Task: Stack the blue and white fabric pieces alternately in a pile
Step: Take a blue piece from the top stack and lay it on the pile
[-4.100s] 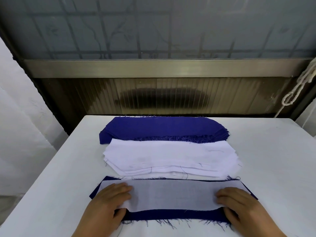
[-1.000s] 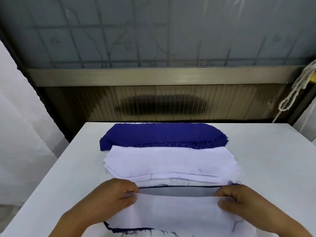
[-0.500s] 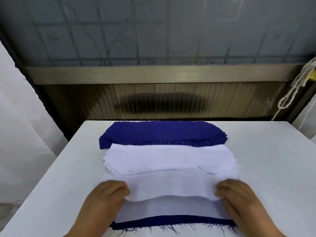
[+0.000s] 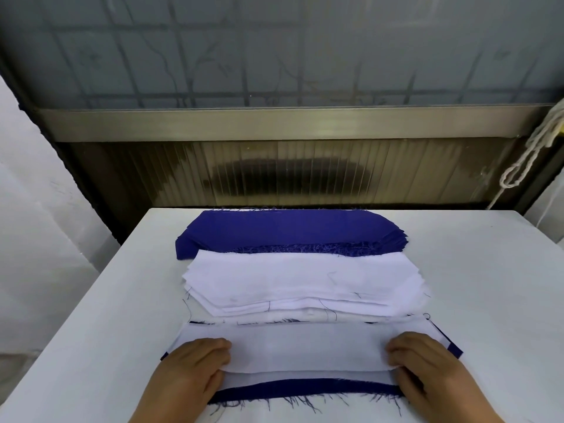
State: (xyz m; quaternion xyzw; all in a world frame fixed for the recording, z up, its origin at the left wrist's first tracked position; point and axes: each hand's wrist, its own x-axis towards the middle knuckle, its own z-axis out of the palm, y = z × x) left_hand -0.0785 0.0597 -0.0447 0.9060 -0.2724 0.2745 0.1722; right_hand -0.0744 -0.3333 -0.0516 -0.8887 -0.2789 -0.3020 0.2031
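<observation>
Near the table's front edge lies the mixed pile [image 4: 305, 389], its blue bottom layer showing as a frayed strip. A white fabric piece [image 4: 305, 346] lies spread on top of it. My left hand [image 4: 192, 374] pinches the piece's left end, fingers on top and thumb at its near edge. My right hand [image 4: 430, 370] pinches the right end the same way. Behind the pile sits a stack of white pieces [image 4: 299, 279]. Farther back is a stack of blue pieces [image 4: 290, 230].
Everything lies on a white table [image 4: 91, 331] that ends at a wall with a metal ledge [image 4: 274, 123] and frosted glass. A white rope [image 4: 525, 157] hangs at the right. White sheeting covers the left side.
Both hands have drawn the white piece toward me and lowered it flat onto the near pile. It now covers the earlier white layer almost fully.
</observation>
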